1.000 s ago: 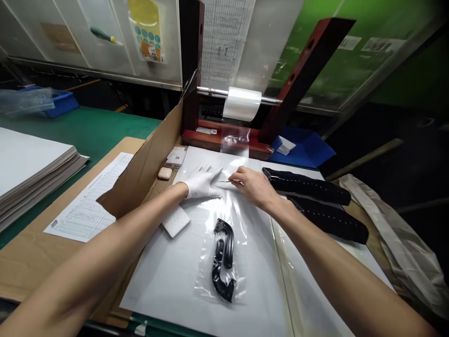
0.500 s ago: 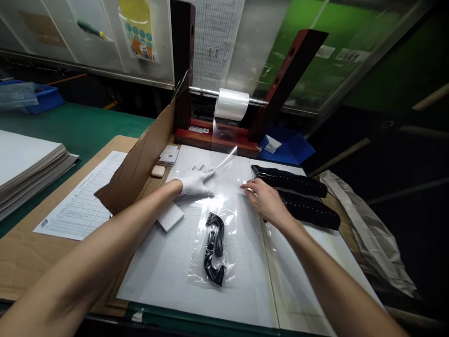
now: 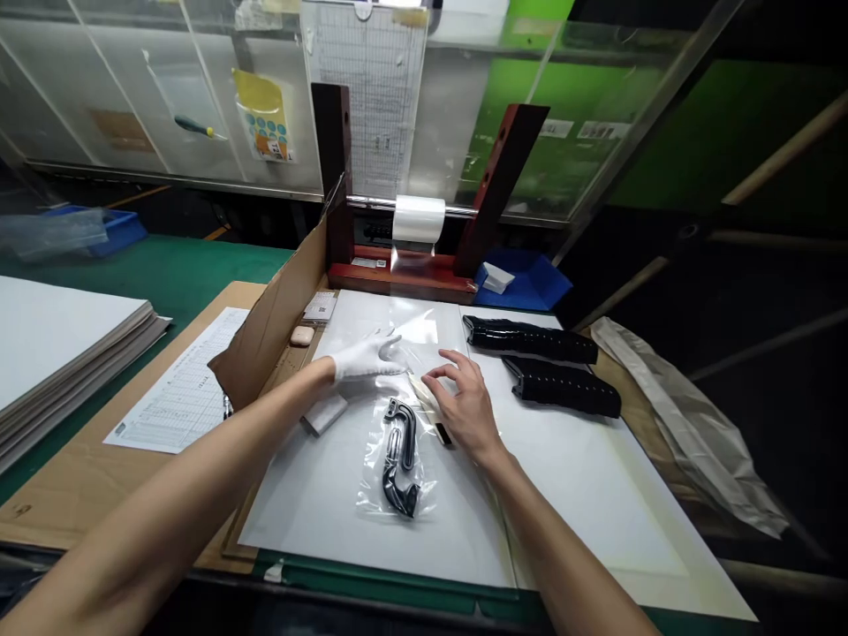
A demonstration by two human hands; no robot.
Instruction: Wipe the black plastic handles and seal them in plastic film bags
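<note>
Nearest, on the white board (image 3: 298, 521) and on the near side of both hands, lies a black plastic part (image 3: 401, 468) inside a clear bag (image 3: 367, 499). Just beyond it the two hands sit apart from each other. The right hand (image 3: 467, 402), bare, has its thumb and forefinger curled toward one another; a thin pale strip with a dark end (image 3: 430, 408) slants right beside them (I cannot tell whether they grip it). The left hand (image 3: 364, 358), in a white glove, has its fingers spread and is clamped on nothing, over or on the clear film; whether it presses down is not plain.

A pale block (image 3: 324, 413) sits on the near side of the left wrist. To the right of the right hand lie two long black pieces (image 3: 566, 389), side by side. Left of the left hand are a small pinkish bar (image 3: 302, 336) and an upright cardboard sheet (image 3: 275, 309). Beyond both hands, a roll of clear film (image 3: 419, 219) hangs on a rod in a dark red stand (image 3: 401, 280), with a blue tray (image 3: 533, 281) to its right.
</note>
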